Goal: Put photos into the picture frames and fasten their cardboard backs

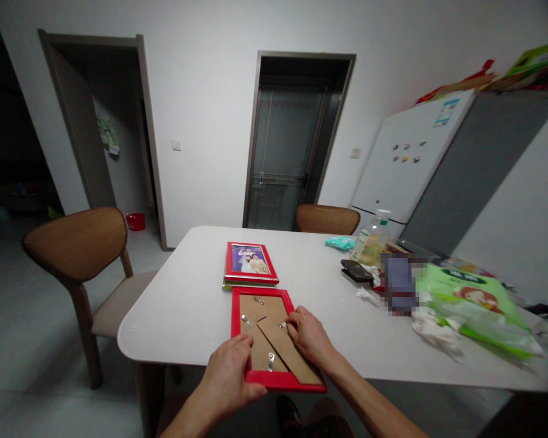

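A red picture frame (278,381) lies face down at the table's near edge, its brown backing board (256,333) showing. On the board are several small metal clips and a brown stand leg (283,347) set aslant. My left hand (231,368) is closed on the frame's lower left corner, thumb along the bottom edge. At the right side, my right hand (309,334) has its fingers pinched at a metal clip (282,325) by the frame's edge. Just beyond, a stack of frames (251,281) lies with a photo of people (250,260) facing up in the top one.
On the white table's (178,286) right side are a bottle (369,240), a black phone-like object (357,271), crumpled tissues (436,331) and a green package (472,295). Wooden chairs (80,243) stand at the left and far sides. A fridge (406,158) stands at the back right.
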Demonstrator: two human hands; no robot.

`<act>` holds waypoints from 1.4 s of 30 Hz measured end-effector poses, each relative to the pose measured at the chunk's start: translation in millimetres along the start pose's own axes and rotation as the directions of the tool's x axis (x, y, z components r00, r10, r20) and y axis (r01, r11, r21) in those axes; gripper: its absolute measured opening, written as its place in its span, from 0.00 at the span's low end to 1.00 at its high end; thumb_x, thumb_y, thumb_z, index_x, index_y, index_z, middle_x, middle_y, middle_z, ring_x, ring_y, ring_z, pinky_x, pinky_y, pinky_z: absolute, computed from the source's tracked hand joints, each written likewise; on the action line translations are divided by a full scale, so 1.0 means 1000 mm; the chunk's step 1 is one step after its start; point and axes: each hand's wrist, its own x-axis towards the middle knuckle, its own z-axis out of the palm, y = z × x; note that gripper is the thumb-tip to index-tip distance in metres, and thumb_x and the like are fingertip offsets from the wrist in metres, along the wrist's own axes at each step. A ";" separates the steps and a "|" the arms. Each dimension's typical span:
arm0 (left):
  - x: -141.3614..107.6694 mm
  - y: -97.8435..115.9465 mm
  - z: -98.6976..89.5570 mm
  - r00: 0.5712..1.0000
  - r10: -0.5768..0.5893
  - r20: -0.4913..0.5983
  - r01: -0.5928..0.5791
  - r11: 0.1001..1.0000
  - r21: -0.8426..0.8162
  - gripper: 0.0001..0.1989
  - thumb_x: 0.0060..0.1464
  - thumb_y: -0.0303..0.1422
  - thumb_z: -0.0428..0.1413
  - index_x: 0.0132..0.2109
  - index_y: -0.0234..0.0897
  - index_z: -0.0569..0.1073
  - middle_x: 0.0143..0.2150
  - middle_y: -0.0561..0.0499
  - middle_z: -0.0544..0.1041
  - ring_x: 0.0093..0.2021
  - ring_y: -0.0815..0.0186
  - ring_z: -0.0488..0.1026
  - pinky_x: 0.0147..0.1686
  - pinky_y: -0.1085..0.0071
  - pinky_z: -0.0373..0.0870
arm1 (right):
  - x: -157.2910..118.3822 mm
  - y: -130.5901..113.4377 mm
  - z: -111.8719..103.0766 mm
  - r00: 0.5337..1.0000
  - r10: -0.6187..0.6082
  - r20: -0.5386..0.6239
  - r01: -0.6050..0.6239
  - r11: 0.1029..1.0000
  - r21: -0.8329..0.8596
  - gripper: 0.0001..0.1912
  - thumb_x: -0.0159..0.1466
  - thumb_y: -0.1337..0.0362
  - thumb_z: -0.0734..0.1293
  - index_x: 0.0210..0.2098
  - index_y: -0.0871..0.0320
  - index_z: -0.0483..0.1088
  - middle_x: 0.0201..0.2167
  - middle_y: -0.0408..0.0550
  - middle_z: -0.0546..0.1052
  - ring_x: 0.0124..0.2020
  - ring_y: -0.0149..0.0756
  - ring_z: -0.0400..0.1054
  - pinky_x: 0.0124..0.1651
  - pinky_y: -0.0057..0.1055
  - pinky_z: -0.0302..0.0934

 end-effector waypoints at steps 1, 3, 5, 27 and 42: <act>-0.001 0.001 0.000 1.000 -0.006 -0.002 0.006 1.000 0.000 0.18 0.32 0.38 0.61 0.33 0.37 0.70 0.54 0.47 0.63 0.54 0.61 0.58 0.52 0.67 0.55 | 0.000 0.001 0.000 1.000 -0.007 -0.007 0.007 1.000 0.007 0.11 0.53 0.70 0.56 0.24 0.60 0.70 0.26 0.47 0.66 0.30 0.31 0.61 0.33 0.24 0.54; -0.001 0.001 0.000 1.000 -0.014 -0.005 0.013 1.000 -0.004 0.18 0.32 0.39 0.61 0.35 0.38 0.70 0.55 0.47 0.63 0.55 0.60 0.57 0.52 0.66 0.55 | -0.002 0.004 0.001 1.000 -0.017 -0.012 0.017 1.000 0.021 0.10 0.52 0.71 0.57 0.24 0.60 0.69 0.27 0.46 0.66 0.31 0.31 0.61 0.34 0.24 0.54; -0.002 -0.001 0.001 1.000 -0.012 -0.014 0.012 1.000 -0.015 0.19 0.32 0.39 0.61 0.35 0.38 0.70 0.54 0.47 0.63 0.55 0.60 0.57 0.52 0.66 0.55 | -0.004 0.006 0.000 1.000 -0.016 0.001 0.016 0.999 0.031 0.11 0.52 0.71 0.56 0.25 0.60 0.70 0.27 0.47 0.66 0.31 0.31 0.61 0.35 0.25 0.54; -0.002 -0.010 0.007 0.997 0.061 -0.057 -0.066 0.995 -0.078 0.25 0.30 0.38 0.62 0.40 0.38 0.69 0.53 0.47 0.65 0.54 0.61 0.58 0.52 0.67 0.57 | 0.019 -0.064 0.024 0.879 -0.467 0.096 0.466 0.884 0.028 0.10 0.58 0.65 0.58 0.24 0.60 0.68 0.27 0.46 0.68 0.32 0.31 0.58 0.38 0.26 0.50; -0.001 -0.010 0.009 0.999 0.030 -0.032 -0.031 0.998 -0.046 0.26 0.31 0.39 0.62 0.41 0.37 0.69 0.54 0.46 0.64 0.55 0.60 0.58 0.52 0.67 0.55 | 0.076 -0.036 0.037 0.989 0.134 0.055 -0.137 0.989 0.047 0.11 0.55 0.61 0.59 0.28 0.59 0.71 0.28 0.49 0.75 0.30 0.33 0.66 0.30 0.25 0.52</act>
